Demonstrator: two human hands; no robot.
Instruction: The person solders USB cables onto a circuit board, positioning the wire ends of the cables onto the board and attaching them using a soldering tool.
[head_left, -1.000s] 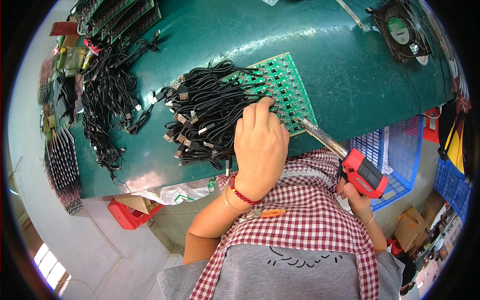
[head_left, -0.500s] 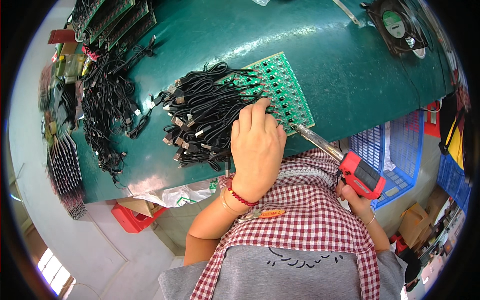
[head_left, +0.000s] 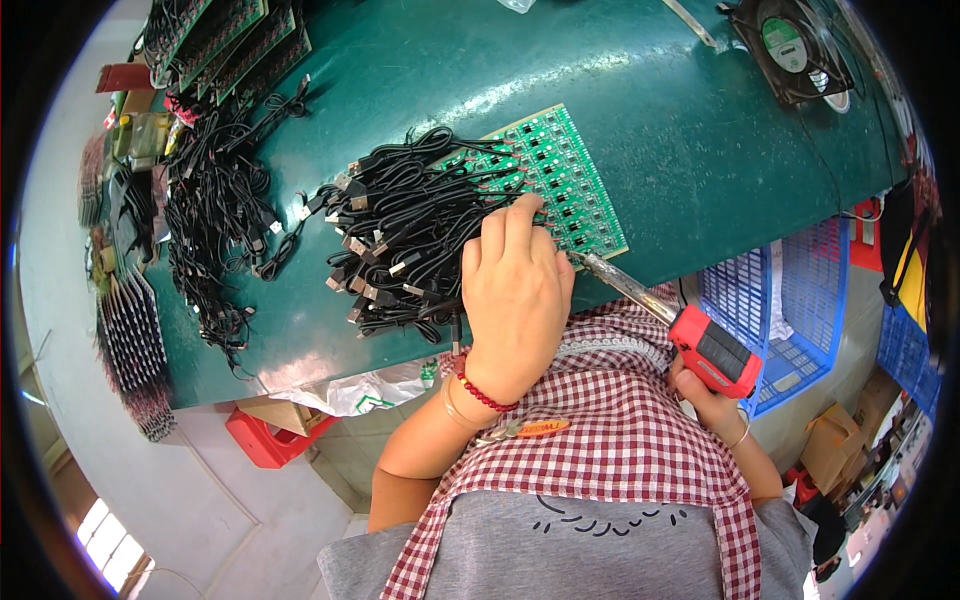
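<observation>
Fingers of my left hand (head_left: 515,300) press together on the green circuit board (head_left: 570,185) beside black cables (head_left: 410,235); my right hand (head_left: 715,400) grips a red soldering iron (head_left: 690,335).

A dark green work table (head_left: 420,80) carries all items. A green circuit board panel (head_left: 572,185) lies near the front edge, with a bundle of black cables (head_left: 410,235) spread across its left part. A second heap of black cables (head_left: 215,225) is located further left. Stacked circuit boards (head_left: 225,40) occupy the far left corner. A black fan (head_left: 795,50) is positioned at the far right.
</observation>
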